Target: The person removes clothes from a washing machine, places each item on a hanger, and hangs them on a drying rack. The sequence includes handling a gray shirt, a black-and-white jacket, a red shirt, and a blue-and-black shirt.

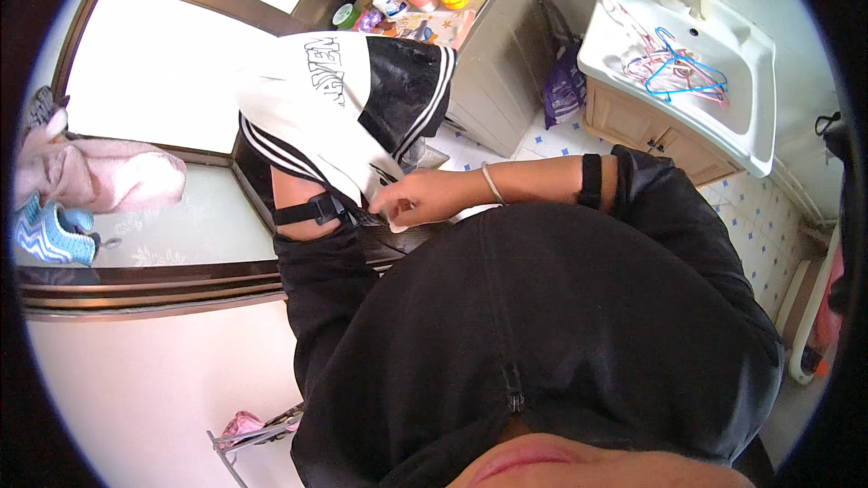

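A white and black shirt (332,88) with striped trim and lettering is draped over my left forearm, its lower edge near my chest. My left hand is hidden beneath the cloth; only the forearm with a black strap shows. My right hand (420,198) reaches across in front of my chest, its fingertips closed on the near edge of the shirt. Several hangers, one of them a blue hanger (685,74), lie in the white sink at the upper right.
Cups and bottles crowd the top of a grey cabinet (498,61) ahead. The white washbasin (763,95) stands on a wooden vanity at right, a purple bag (565,89) beside it. A pink cloth (122,176) and a blue-white knitted item (57,234) lie at the left window. A metal rack (251,437) stands lower left.
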Demonstrator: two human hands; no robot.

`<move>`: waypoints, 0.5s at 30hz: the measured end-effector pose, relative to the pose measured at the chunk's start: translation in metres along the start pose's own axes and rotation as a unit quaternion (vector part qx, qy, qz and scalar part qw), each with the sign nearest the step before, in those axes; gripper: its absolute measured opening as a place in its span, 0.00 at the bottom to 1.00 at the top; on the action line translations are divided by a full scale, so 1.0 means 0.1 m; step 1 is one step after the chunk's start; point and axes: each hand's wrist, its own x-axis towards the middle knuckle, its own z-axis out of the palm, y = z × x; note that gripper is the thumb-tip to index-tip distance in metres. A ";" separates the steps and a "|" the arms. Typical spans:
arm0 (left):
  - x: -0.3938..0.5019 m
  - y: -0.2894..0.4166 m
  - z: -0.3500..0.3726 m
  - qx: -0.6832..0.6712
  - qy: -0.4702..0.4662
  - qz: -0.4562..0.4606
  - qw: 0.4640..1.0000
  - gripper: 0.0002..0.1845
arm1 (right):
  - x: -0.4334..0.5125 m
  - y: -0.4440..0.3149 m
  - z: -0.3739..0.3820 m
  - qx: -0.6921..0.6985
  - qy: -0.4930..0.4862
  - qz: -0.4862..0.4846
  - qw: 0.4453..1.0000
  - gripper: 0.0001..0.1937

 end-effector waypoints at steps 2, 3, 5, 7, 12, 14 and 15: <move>-0.03 0.01 0.07 0.047 -0.001 0.019 0.999 0.21 | -0.15 0.05 -0.09 -0.009 -0.038 0.064 0.997 0.17; -0.04 0.00 0.11 0.069 -0.001 0.032 0.997 0.21 | -0.24 0.08 -0.14 -0.022 -0.038 0.067 0.997 0.17; -0.04 0.00 0.18 0.116 -0.002 0.048 0.992 0.22 | -0.43 0.13 -0.22 -0.038 -0.036 0.080 0.995 0.18; -0.04 -0.01 0.24 0.156 -0.002 0.063 0.986 0.22 | -0.68 0.18 -0.30 -0.024 -0.017 0.118 0.993 0.17; -0.01 -0.07 0.36 0.232 -0.011 0.095 0.968 0.23 | -1.34 0.37 -0.57 -0.067 0.039 0.158 0.984 0.16; -0.01 -0.12 0.38 0.256 -0.013 0.103 0.961 0.24 | -1.65 0.47 -0.68 -0.081 0.079 0.208 0.972 0.15; -0.01 -0.14 0.39 0.267 -0.014 0.107 0.958 0.24 | -1.80 0.52 -0.75 -0.099 0.088 0.249 0.959 0.16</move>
